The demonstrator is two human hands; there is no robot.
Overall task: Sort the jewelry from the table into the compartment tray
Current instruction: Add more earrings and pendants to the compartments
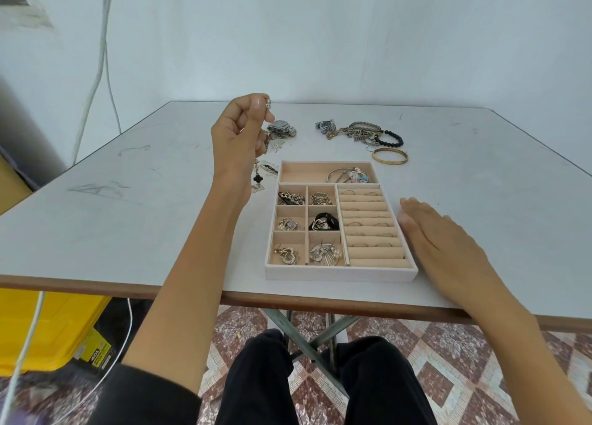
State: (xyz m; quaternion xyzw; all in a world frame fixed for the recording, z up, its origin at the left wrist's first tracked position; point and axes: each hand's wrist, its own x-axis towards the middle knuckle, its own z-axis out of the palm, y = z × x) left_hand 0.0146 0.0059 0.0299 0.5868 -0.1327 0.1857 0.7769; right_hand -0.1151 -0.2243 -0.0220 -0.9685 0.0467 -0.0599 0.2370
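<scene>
The beige compartment tray (339, 273) lies near the table's front edge, with jewelry in its small left cells, bangles in the top cell and rings in the right-hand rolls. My left hand (242, 136) is raised left of the tray, its fingertips pinched on a small pearl earring (268, 103). My right hand (448, 248) rests flat on the table beside the tray's right wall, holding nothing. Loose pieces lie behind the tray: a watch pile (282, 129), a second watch (326, 125), a chain tangle (358, 131), a black bead bracelet (389, 138) and a gold bangle (390, 156).
A black clover pendant and carded earrings (261, 176) lie just left of the tray, partly behind my left wrist. The white table (128, 207) has a brown front edge. A yellow bin (41, 328) and cables sit on the floor at the left.
</scene>
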